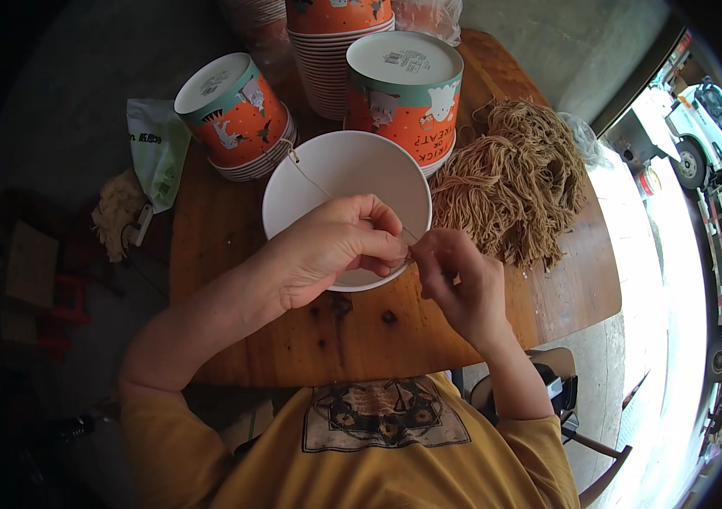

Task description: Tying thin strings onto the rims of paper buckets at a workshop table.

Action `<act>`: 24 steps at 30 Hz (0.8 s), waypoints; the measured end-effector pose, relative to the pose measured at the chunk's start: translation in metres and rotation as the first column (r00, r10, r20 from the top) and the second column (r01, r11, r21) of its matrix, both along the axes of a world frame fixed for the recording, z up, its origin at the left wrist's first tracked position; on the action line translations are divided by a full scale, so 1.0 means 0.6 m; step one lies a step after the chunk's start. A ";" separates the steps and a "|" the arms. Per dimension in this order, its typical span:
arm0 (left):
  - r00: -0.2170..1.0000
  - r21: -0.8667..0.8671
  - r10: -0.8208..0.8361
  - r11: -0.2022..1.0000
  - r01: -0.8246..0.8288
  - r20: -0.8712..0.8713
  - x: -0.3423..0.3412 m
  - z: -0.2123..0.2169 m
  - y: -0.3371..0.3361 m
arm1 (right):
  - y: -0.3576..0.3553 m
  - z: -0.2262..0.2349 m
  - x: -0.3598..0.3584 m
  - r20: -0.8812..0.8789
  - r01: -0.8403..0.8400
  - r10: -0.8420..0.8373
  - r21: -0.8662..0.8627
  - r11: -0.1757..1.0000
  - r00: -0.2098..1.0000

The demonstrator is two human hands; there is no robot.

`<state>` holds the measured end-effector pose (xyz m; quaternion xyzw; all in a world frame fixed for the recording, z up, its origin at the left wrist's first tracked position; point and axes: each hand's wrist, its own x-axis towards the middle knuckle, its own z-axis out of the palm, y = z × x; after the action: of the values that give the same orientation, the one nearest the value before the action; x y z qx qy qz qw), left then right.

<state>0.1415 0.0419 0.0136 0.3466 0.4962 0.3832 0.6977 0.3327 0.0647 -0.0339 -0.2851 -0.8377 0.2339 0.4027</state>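
A white paper bucket [365, 161] stands at the middle of the wooden table, its open mouth toward me. A thin tan string [312, 181] is fastened at the bucket's upper left rim and runs across the opening to my fingers. My left hand [335, 242] reaches over the mouth, thumb and fingers pinched on the string near the right rim. Against that same rim my right hand [462, 280] is closed, its fingertips meeting the left ones at the string. The fingers hide the string's end and any knot there.
Behind the bucket stand upturned orange printed buckets, a left stack [238, 119], a right stack [403, 93] and a taller stack [327, 68]. A heap of tan strings [518, 182] lies on the wooden table [293, 343] at right. A white-green plastic bag [157, 153] hangs at the left edge.
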 end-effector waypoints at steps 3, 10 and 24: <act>1.000 -0.001 0.008 1.000 -0.008 0.019 -0.001 -0.001 0.001 | -0.001 -0.008 -0.003 -0.270 -0.162 -0.010 -0.605 0.780 0.963; 0.998 0.015 -0.041 0.999 0.042 -0.052 0.005 0.007 -0.007 | 0.000 -0.013 -0.009 -0.370 -0.229 -0.026 -0.628 0.744 0.929; 0.958 0.299 -0.015 0.948 0.104 -0.287 0.025 -0.008 -0.017 | 0.009 -0.039 -0.024 -0.585 -0.468 0.054 -0.587 0.661 0.809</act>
<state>0.1563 0.0316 0.0087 0.5180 0.5128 0.3820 0.5681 0.3185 0.0699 -0.0575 -0.2139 -0.5735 0.6623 0.4321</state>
